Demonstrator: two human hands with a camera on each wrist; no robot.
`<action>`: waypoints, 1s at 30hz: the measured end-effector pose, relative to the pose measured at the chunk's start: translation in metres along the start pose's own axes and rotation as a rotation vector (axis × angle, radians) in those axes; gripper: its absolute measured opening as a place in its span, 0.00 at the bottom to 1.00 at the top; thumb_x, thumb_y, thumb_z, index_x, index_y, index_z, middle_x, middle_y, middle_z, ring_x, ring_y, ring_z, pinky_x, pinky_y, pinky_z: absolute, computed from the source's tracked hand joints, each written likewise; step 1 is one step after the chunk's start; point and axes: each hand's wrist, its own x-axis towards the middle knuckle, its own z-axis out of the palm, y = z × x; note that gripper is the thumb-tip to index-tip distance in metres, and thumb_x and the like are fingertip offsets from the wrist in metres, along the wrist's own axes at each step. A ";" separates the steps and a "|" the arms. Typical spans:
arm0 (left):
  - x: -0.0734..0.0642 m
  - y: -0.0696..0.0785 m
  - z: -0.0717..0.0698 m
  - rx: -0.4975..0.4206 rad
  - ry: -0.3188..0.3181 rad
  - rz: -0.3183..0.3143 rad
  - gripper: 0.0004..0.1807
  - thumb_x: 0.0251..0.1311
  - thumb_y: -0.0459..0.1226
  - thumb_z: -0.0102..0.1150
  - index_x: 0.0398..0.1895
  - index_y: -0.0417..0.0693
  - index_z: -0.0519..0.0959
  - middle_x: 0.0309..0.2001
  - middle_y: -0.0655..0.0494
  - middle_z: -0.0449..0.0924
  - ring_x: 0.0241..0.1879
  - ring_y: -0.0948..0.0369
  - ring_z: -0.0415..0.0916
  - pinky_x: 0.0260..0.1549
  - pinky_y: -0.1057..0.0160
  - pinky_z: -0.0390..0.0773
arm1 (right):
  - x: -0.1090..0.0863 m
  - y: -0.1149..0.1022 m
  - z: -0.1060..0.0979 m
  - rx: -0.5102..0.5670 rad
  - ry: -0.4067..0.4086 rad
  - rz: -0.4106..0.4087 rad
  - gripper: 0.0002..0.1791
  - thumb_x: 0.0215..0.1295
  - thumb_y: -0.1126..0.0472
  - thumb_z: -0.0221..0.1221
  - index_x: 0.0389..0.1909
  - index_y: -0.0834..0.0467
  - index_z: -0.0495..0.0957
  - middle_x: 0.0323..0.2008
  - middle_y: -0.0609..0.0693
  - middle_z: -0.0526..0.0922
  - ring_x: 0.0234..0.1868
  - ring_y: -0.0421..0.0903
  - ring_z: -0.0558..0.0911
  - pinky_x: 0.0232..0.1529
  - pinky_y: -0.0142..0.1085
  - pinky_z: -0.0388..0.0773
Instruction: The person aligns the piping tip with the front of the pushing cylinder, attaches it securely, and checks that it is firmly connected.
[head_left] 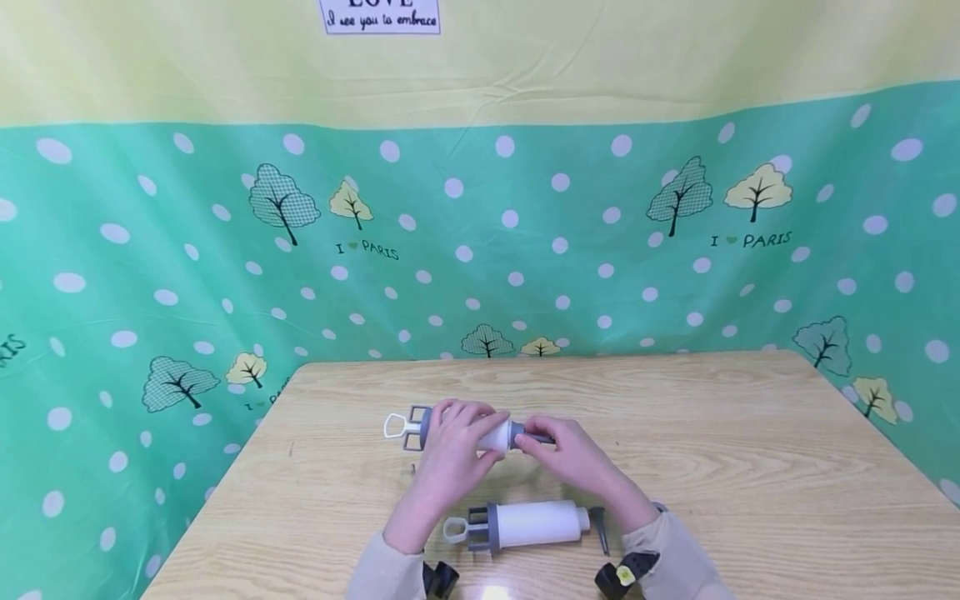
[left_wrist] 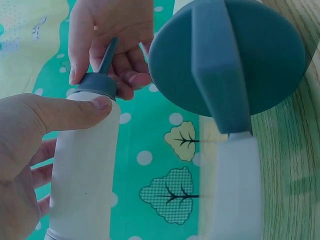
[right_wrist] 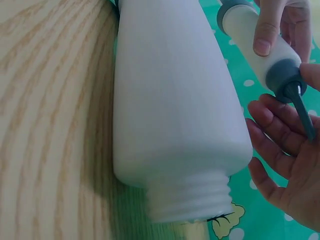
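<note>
My left hand (head_left: 453, 450) grips the white barrel of an icing syringe (left_wrist: 85, 165), thumb lying along it just below the cap. The syringe is held sideways, its looped plunger handle (head_left: 396, 426) pointing left. At its right end, the fingers of my right hand (head_left: 566, 454) pinch the grey nozzle cap (right_wrist: 283, 77), which sits on the barrel's end. From the cap, a slim tapered nozzle (left_wrist: 107, 56) points toward the right palm. Nearer me, a second icing syringe (head_left: 536, 523) lies on the table, its threaded end (right_wrist: 190, 197) uncapped.
A loose grey nozzle cap (head_left: 600, 529) lies just right of the second syringe, under the right forearm. A grey round part (head_left: 660, 506) shows partly behind that forearm. The wooden table (head_left: 750, 433) backs onto a green dotted cloth (head_left: 525, 275).
</note>
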 end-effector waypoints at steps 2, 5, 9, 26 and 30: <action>0.000 0.001 0.000 -0.003 0.000 0.005 0.28 0.36 0.43 0.72 0.48 0.57 0.79 0.44 0.61 0.78 0.46 0.60 0.72 0.56 0.52 0.60 | 0.000 0.000 0.000 -0.005 -0.006 0.003 0.19 0.65 0.42 0.47 0.34 0.53 0.77 0.32 0.48 0.81 0.36 0.44 0.78 0.35 0.32 0.74; 0.000 0.002 -0.001 -0.007 -0.006 0.008 0.28 0.36 0.43 0.72 0.48 0.58 0.79 0.44 0.61 0.78 0.46 0.60 0.72 0.56 0.52 0.60 | -0.001 0.000 0.000 -0.012 -0.006 0.006 0.21 0.66 0.43 0.45 0.32 0.55 0.77 0.31 0.49 0.80 0.34 0.47 0.78 0.33 0.32 0.73; 0.001 0.001 -0.002 -0.002 -0.015 0.000 0.28 0.36 0.43 0.72 0.48 0.58 0.79 0.44 0.61 0.78 0.47 0.60 0.71 0.57 0.51 0.59 | 0.000 0.001 0.000 0.000 0.021 0.002 0.18 0.63 0.43 0.50 0.40 0.52 0.76 0.37 0.46 0.81 0.41 0.44 0.79 0.41 0.37 0.75; 0.000 0.001 -0.002 -0.003 -0.016 -0.004 0.28 0.37 0.43 0.72 0.48 0.58 0.79 0.44 0.61 0.78 0.46 0.60 0.71 0.57 0.52 0.58 | 0.000 -0.002 -0.001 0.003 0.077 -0.074 0.13 0.60 0.50 0.57 0.43 0.50 0.74 0.37 0.41 0.79 0.41 0.40 0.76 0.45 0.37 0.74; 0.001 0.002 -0.002 -0.008 -0.003 0.004 0.28 0.36 0.43 0.72 0.47 0.57 0.79 0.43 0.61 0.78 0.46 0.60 0.72 0.56 0.52 0.59 | 0.000 -0.002 -0.002 -0.015 0.062 -0.024 0.12 0.63 0.45 0.51 0.38 0.48 0.75 0.34 0.39 0.79 0.39 0.38 0.77 0.41 0.35 0.74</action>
